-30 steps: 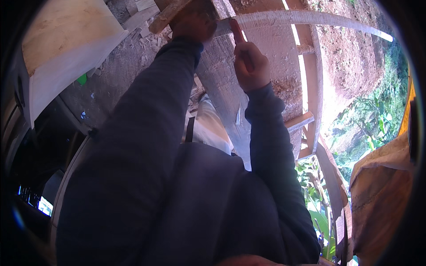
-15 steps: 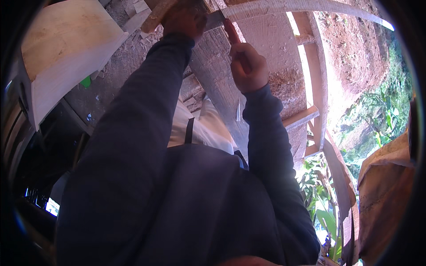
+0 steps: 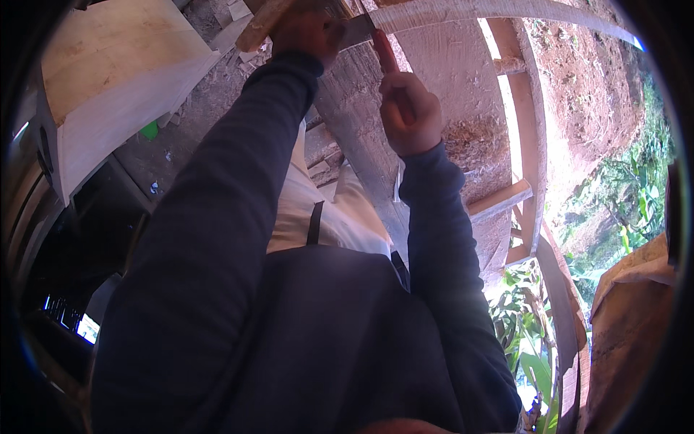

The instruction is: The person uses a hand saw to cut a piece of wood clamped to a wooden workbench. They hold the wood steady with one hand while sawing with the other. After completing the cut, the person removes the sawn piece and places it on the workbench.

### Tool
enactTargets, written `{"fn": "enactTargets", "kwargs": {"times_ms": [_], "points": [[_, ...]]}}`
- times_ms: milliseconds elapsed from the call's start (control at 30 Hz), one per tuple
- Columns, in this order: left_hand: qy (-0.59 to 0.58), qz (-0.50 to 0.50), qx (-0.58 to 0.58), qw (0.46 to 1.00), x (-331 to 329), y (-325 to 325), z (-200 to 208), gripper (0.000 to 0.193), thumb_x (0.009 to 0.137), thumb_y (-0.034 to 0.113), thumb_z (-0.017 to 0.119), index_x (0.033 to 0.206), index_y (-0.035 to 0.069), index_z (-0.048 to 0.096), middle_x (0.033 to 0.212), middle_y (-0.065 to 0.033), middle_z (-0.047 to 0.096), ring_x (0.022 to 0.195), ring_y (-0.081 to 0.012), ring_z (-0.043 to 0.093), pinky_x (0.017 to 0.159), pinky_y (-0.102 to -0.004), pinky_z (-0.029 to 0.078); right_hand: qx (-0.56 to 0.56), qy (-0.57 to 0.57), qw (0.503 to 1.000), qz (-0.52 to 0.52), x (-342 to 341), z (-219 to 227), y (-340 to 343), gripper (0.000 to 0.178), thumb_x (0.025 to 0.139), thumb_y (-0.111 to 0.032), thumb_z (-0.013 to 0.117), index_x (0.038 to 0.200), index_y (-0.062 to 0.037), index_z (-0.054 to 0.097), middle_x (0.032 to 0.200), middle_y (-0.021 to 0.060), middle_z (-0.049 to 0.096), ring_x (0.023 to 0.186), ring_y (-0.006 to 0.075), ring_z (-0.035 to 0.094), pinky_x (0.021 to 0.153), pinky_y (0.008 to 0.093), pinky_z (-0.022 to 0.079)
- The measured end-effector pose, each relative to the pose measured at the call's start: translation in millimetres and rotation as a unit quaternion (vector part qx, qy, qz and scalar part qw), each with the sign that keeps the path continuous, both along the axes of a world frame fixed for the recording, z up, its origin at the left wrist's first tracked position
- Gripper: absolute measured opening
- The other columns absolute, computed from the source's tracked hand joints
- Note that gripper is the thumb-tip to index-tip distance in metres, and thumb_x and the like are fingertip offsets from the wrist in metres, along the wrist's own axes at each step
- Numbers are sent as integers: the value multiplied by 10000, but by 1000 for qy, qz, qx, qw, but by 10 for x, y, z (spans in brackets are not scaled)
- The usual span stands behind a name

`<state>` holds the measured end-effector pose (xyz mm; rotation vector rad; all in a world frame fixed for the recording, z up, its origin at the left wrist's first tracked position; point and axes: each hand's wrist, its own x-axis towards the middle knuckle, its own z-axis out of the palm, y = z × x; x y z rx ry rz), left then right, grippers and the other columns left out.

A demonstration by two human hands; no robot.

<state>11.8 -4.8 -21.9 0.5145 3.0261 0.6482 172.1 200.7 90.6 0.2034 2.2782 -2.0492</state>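
My right hand (image 3: 410,112) is closed round the red handle of a tool (image 3: 385,50). A thin dark blade runs up from it toward the top edge; its far end is cut off, and its exact kind is unclear. My left hand (image 3: 307,35), in shadow at the top, is curled over a piece of wood (image 3: 264,25) whose rounded end sticks out on its left. Just right of that hand, a flat grey piece (image 3: 358,30) meets the blade. A long pale wooden strip (image 3: 448,10) curves off to the right from there.
A large pale wooden block (image 3: 119,65) stands at the upper left, near wood scraps and a green object (image 3: 150,130). A grey plank (image 3: 361,130) lies below my hands. Wooden framing (image 3: 531,130) is on the right, an orange-brown sheet (image 3: 632,325) at the lower right.
The whole view has shifted slightly, so things appear a little lower and further right. Both hands keep their holds, and the red handle stands slightly more upright.
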Motion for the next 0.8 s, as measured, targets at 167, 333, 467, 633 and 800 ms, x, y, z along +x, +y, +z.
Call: {"fn": "enactTargets", "kwargs": {"times_ms": [167,333,467,633,800], "points": [[24,10,3,1000,-2,-119,18,419,976,455,625,859,64,719,880,-192,714,909,-412,690,858,-541,535,5,-44,999,0,742,493,85,240,870,102,571,1036,-53,647,785,121,681,669,172,659,624,328,490],[-20,9,-60,998,108,-16,55,469,982,543,642,936,87,742,961,-146,743,985,-363,709,909,-528,540,141,-75,985,71,1289,772,553,238,893,142,480,1019,-33,578,1368,279,584,838,123,647,743,267,484],[39,11,-41,998,84,-9,-122,460,987,551,638,960,101,730,1054,-109,733,1055,-331,688,927,-510,533,62,-77,994,42,-13,446,41,217,933,102,511,1058,-33,626,873,46,666,751,111,608,702,295,502],[35,20,-32,999,72,-56,-120,374,983,472,616,1078,120,701,1085,-119,718,1099,-311,679,953,-474,532,73,-71,995,7,-54,576,-54,186,950,90,542,1048,-43,628,864,32,644,748,113,590,708,287,492],[-37,7,-93,995,83,-74,26,537,992,603,592,1147,107,723,1202,-110,697,1200,-298,654,1038,-482,496,-32,7,996,86,522,1317,242,176,935,127,499,988,-19,582,1260,170,672,1236,269,612,1071,313,443]]}}
